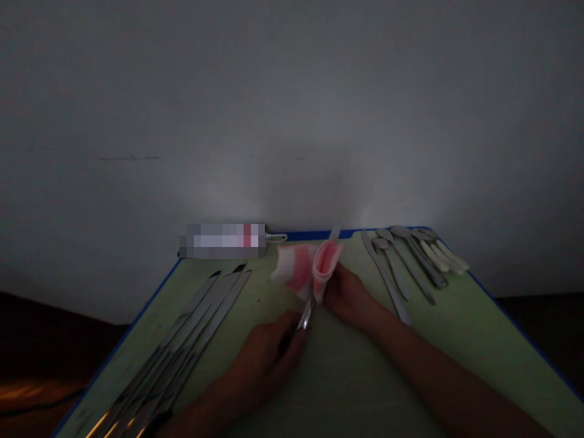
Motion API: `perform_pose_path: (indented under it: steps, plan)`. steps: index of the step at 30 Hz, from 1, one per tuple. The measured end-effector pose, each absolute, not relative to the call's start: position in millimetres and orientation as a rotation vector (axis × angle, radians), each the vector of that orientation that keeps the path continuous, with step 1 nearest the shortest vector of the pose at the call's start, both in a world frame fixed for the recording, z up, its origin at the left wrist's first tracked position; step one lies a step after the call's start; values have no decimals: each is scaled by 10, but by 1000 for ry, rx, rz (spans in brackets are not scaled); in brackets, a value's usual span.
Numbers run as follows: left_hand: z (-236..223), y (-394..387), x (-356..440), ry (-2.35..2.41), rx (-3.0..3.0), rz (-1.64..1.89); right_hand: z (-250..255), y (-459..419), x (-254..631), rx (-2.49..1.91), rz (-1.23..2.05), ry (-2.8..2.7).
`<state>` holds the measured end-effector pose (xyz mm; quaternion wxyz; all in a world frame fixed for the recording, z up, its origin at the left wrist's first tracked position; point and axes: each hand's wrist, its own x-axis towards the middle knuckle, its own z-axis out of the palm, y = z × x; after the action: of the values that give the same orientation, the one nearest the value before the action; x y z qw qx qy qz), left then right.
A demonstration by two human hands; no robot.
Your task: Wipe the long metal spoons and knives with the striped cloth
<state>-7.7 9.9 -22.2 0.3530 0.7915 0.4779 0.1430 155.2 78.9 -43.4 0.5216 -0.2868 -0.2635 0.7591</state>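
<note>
My left hand (274, 347) is closed round the shiny metal handle of a table knife (305, 316), low over the middle of the table. A pink and white cloth (294, 267) is folded about the knife's blade, and the pale tip shows beyond it. My right hand (344, 295) pinches the cloth from the right side; its fingertips are partly hidden behind the fabric. To the left, several long table knives (205, 328) lie side by side. On the right lie several spoons (392, 267) and a few pieces with cream handles (438, 255).
The pale green table (347, 377) has a blue edge (310, 235) and stands against a grey wall (292, 121). At the back left corner sits a blurred-out box-shaped thing (223, 241) with a white cable (278, 237). The scene is dim.
</note>
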Motion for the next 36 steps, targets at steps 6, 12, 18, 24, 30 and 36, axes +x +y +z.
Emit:
perform_pose_path:
  steps: [6,12,18,24,30,36]
  plan:
    - [-214,116,-95,1153,2006,394,-404,876,1629,-651,1613,-572]
    - [-131,89,-112,1007,2051,344,-483,878,1606,-661,1552,-630]
    - [-184,127,-79,1106,1916,473,-433,735,1607,-765,1541,-886]
    - [-247,146,-92,1103,1943,488,-480,741,1571,-687,1714,-890]
    - [-168,133,-90,1095,2001,426,-504,867,1547,-635,1690,-435]
    - [-177,49,-123,1032,2232,333,-353,984,1690,-533,1735,-431]
